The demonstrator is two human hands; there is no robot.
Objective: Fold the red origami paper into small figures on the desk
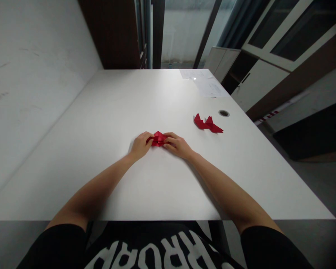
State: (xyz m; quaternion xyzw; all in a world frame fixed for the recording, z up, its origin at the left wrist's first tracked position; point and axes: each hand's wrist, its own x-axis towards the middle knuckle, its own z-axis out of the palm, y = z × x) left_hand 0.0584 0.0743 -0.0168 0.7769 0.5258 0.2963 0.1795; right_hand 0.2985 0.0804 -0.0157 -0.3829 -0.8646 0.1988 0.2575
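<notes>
A small folded piece of red paper [158, 138] lies on the white table between my hands, creased into an origami shape with a raised point at its far side. My left hand [141, 144] pinches its left end, thumb and fingers closed on the paper. At the right end, my right hand [177, 144] grips it the same way, fingertips on the edge. Part of both ends is hidden under my fingers. Farther right lie finished-looking red origami figures [208, 124] with upright points, touching or nearly touching each other.
The white table [123, 97] meets a wall [39, 59] on the left. Sheets of paper [208, 84] lie at its far right corner, with a round cable hole [224, 113] nearer. Cabinets [259, 82] stand beyond the right edge, and a glass door [187, 33] is behind.
</notes>
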